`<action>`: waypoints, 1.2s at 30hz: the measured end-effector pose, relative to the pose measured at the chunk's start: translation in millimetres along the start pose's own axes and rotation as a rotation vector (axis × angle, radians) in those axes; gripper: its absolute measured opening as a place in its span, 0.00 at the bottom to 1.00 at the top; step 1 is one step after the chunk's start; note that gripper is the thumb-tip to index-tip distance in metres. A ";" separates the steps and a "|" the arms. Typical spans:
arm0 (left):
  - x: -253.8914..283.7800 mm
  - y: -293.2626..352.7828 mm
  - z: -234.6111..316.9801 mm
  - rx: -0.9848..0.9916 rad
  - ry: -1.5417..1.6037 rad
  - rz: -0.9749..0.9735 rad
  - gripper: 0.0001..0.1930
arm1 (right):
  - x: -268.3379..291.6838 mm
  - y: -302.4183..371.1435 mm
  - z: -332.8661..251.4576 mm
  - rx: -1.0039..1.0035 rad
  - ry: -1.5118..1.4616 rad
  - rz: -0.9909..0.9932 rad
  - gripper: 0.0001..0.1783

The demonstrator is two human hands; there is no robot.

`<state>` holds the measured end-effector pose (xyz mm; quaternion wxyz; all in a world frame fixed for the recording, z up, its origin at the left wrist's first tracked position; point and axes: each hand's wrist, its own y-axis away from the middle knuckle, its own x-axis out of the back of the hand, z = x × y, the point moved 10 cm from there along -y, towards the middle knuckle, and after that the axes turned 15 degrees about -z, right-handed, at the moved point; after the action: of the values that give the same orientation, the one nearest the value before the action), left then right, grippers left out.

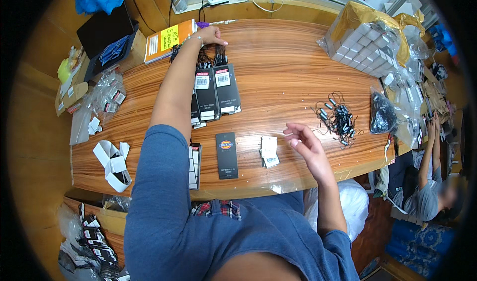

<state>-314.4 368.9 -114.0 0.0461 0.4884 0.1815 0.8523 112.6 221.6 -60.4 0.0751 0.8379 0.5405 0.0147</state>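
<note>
A wide brown wood-grained tabletop carries everything. At its far right stands a block of small white cardboard boxes wrapped in clear and tan plastic. Left of centre lie overlapping stacks of long black rectangular card tags with white barcode stickers, partly behind the left forearm. On the right sits a tangled pile of black cords with teal-grey cylindrical ends. The hands are well apart: the right hand, fingers parted, visibly holds nothing; the left hand is at the corded far ends of the stacks, its grip unclear. Nearer the person lie one single black card tag and, just beside the right hand, small white paper labels.
</note>
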 end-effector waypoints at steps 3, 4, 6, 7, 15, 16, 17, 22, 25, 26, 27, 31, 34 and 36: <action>5.8 3.6 7.9 0.073 -0.094 0.021 0.28 | 17.9 6.9 10.0 0.003 0.120 0.098 0.18; 6.6 6.1 17.1 0.080 -0.181 0.021 0.28 | 27.0 11.0 8.1 0.036 0.241 0.182 0.16; 8.3 9.3 26.8 0.077 -0.380 0.047 0.29 | 35.8 12.4 16.5 0.117 0.320 0.292 0.16; 7.7 6.9 28.6 0.056 -0.430 0.058 0.29 | 38.6 14.0 22.7 0.156 0.359 0.350 0.15; 1.9 -1.7 45.0 0.070 -0.877 -0.055 0.32 | 41.4 8.6 43.4 0.196 0.345 0.382 0.13; 6.0 -0.1 47.8 0.084 -0.896 -0.052 0.32 | 41.1 8.6 43.1 0.188 0.357 0.384 0.13; 9.4 2.3 50.0 0.099 -0.916 -0.049 0.32 | 40.6 8.1 42.2 0.180 0.370 0.384 0.13; 49.4 33.2 43.8 0.223 -0.651 0.159 0.30 | 39.6 6.8 36.1 0.189 0.445 0.396 0.11; 68.5 67.5 53.4 0.088 -0.533 0.358 0.30 | 38.8 4.1 37.1 0.192 0.472 0.376 0.11; 70.0 85.8 58.6 0.038 -0.558 0.486 0.29 | 38.3 5.0 36.9 0.184 0.476 0.380 0.11; 66.6 105.9 70.9 -0.024 -0.578 0.523 0.28 | 37.5 5.3 35.6 0.189 0.483 0.380 0.10; 27.0 225.2 161.0 -0.188 -0.579 0.553 0.21 | 40.7 5.6 46.2 0.190 0.474 0.379 0.10; -36.9 286.2 181.5 -0.214 -0.337 0.292 0.16 | 27.7 -4.4 38.6 0.129 0.448 0.230 0.09; -90.1 307.5 186.6 -0.129 -0.229 0.089 0.16 | 15.4 -7.5 22.7 0.125 0.606 0.141 0.11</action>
<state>-78.9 109.3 6.7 0.0603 0.5861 0.0979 0.8021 114.5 236.1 -84.8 -0.1420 0.8337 0.4787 0.2357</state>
